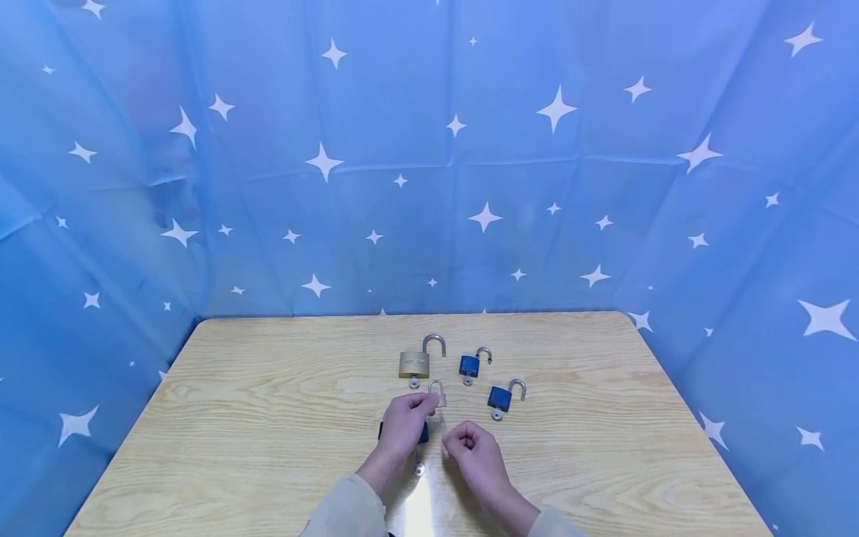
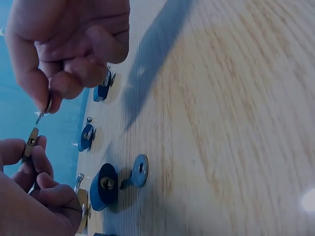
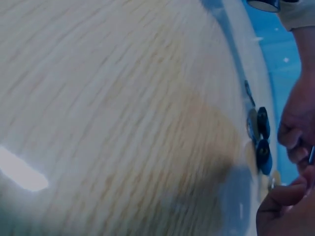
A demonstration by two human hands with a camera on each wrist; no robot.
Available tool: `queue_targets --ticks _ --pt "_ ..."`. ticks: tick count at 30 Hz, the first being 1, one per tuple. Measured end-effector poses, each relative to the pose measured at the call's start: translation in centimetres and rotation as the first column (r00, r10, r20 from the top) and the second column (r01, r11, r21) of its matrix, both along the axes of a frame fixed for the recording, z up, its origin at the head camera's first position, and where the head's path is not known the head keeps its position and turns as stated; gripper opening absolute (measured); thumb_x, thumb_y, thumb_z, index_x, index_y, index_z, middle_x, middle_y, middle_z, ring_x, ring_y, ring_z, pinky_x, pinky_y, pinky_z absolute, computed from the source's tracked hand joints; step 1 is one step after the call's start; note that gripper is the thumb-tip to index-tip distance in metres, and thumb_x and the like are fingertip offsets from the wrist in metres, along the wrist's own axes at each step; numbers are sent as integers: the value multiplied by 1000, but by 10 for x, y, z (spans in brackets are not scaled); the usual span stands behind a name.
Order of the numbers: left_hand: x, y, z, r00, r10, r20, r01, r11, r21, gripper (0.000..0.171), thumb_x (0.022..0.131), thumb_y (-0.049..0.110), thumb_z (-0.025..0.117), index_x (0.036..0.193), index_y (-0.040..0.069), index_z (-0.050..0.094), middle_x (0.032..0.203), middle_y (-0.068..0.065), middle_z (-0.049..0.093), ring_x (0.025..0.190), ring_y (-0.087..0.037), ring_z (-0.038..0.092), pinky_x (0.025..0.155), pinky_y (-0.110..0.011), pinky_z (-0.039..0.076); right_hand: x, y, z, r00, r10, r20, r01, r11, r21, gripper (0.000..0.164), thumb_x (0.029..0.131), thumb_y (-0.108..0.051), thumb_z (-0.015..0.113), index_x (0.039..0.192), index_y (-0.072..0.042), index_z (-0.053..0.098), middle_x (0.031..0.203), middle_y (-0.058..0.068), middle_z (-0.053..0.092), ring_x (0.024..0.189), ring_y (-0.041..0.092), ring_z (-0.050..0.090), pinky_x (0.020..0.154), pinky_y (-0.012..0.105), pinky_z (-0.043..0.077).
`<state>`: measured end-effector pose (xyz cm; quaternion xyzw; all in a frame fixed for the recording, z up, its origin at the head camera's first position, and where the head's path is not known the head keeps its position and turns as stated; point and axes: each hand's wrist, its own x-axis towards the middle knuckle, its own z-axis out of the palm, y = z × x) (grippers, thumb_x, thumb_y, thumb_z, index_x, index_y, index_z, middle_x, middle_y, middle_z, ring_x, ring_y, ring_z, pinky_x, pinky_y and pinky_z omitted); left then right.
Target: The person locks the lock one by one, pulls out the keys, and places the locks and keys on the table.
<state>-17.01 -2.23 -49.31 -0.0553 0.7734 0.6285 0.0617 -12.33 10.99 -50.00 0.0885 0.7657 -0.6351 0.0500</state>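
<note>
My left grip (image 1: 403,425) and right grip (image 1: 478,456) are both bare; I see a cream left sleeve (image 1: 347,511), a matching right sleeve (image 1: 555,523), and (partly cropped on my feed) a dark, rounded fitting (image 3: 266,4) beside the left sleeve.

Can make out no word, brand or number; can see only faint marking on the large brass padlock (image 1: 414,365), lower middle of the head view, too small to read.
</note>
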Motion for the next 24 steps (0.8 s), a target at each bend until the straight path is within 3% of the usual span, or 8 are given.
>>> queue_targets --ticks 6,12,16,24 --pt "1 -2 1 1000 -11 4 12 998 -63 28 92 31 59 88 7 71 95 -4 67 92 -17 56 86 -45 44 2 4 -1 999 33 8 -33 998 52 10 81 -13 65 84 -3 63 61 -6 43 56 10 39 54 23 33" --pt "1 -5 0 998 -65 -18 62 988 -143 25 91 33 62 87 10 73 87 -6 68 72 -14 53 69 -34 45 4 8 1 997 71 30 -74 993 95 13 82 -15 64 83 -3 62 61 -6 43 58 11 39 55 24 34" --pt "1 -4 -3 993 -103 -55 85 961 -262 21 89 33 63 85 15 74 75 -4 67 60 -13 51 58 -32 42 5 12 1 994 100 41 -104 987 121 14 84 -17 63 82 -3 60 62 -5 43 59 12 40 55 24 34" --pt "4 2 0 993 -94 -70 54 898 -437 15 84 33 67 79 22 74 73 9 67 61 -11 52 57 -32 38 7 19 -1 992 119 42 -125 973 195 14 83 -18 61 79 -5 58 64 -4 43 61 14 40 56 26 33"
